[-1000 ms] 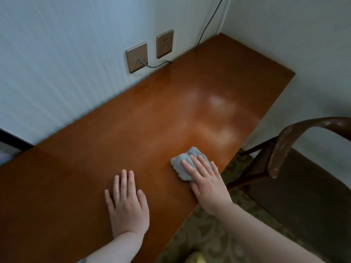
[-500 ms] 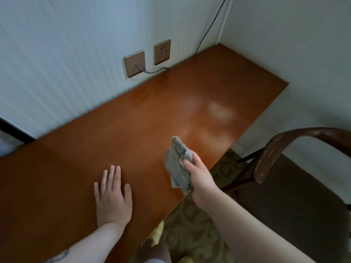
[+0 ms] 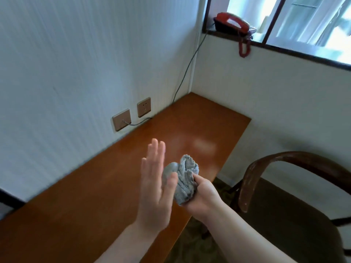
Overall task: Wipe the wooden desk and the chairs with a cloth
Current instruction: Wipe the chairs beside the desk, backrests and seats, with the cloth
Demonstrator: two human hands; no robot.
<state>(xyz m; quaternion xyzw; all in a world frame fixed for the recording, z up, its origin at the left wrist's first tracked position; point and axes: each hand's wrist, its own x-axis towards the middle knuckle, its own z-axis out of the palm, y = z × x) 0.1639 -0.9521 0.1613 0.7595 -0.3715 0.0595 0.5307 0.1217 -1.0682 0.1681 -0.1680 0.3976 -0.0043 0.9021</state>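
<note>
A bunched grey cloth is up in the air above the front edge of the wooden desk. My right hand grips it from below and the right. My left hand is raised off the desk with straight fingers, its palm turned toward the cloth and its thumb touching the fabric. A dark wooden chair with a curved backrest and dark seat stands to the right of the desk.
Two brown wall sockets sit just above the desk's back edge, one with a grey cable plugged in. A red telephone rests on the window ledge at upper right. Patterned carpet lies between desk and chair.
My right hand lifted the cloth off the desk and bunched it up. My left hand rose from lying flat on the desk to beside the cloth. The view tilted upward.
</note>
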